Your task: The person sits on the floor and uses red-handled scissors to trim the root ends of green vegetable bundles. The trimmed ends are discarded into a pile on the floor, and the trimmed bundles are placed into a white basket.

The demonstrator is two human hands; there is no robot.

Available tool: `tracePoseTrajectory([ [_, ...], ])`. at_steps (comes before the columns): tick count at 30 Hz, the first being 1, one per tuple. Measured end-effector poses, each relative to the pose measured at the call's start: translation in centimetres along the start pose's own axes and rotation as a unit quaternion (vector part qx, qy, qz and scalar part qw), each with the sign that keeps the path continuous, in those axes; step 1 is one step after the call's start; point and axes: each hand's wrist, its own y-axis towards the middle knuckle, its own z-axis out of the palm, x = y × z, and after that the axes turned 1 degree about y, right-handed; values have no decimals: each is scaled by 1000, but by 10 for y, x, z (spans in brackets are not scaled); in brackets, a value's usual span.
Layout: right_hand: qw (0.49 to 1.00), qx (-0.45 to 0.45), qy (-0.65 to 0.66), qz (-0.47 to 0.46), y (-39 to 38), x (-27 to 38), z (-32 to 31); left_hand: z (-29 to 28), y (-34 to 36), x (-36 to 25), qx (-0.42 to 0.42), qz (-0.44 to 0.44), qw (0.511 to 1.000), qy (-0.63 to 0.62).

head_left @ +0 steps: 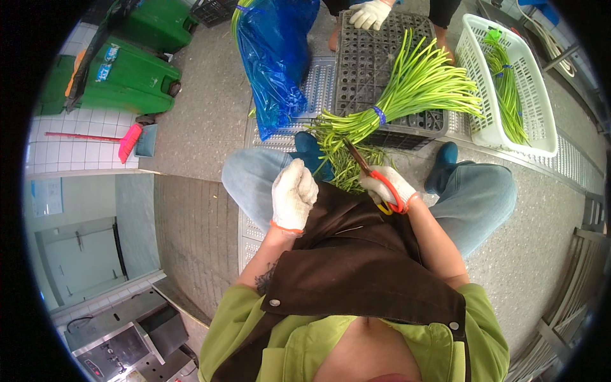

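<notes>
Far off to the left of the left hand there's a green bin [137,75] and a red-bristled brush [129,141] by the tiled wall. The left hand [293,193], in a white work glove, is curled into a loose fist over the knee and holds nothing I can make out. Up and ahead of it hangs a blue plastic bag [277,57].

Just right of that hand is the right hand [388,186], also gloved, gripping red-handled scissors [375,177] with the blades pointing up into the cut ends of a bunch of green stalks [407,89]. The bunch is tied with a blue band and lies on a dark crate [363,51] right in front of the hand.

Further right sits a white basket [541,121] with more stalks. Someone else's gloved hand [371,13] rests on the crate's far edge.
</notes>
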Motion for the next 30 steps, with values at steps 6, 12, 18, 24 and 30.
tracePoseTrajectory([
  [6, 1000, -1, 10, 1, 2, -4, -1, -6, 2, -2, -7, 19, 1000, -3],
  [12, 1000, -3, 15, 13, -3, -2, 0, 2, 3, -6, -28, 51, 998, -18],
  [18, 999, 4, 26, 21, -6, 0, -1, 1, 10, -5, -74, 75, 991, -78],
  [24, 1000, 11, 12, 27, -2, 3, -2, 5, 5, -7, -53, 49, 996, -54],
  [30, 1000, 1, 14, 22, 14, -8, 1, 9, -11, -2, 0, -73, 988, 133],
])
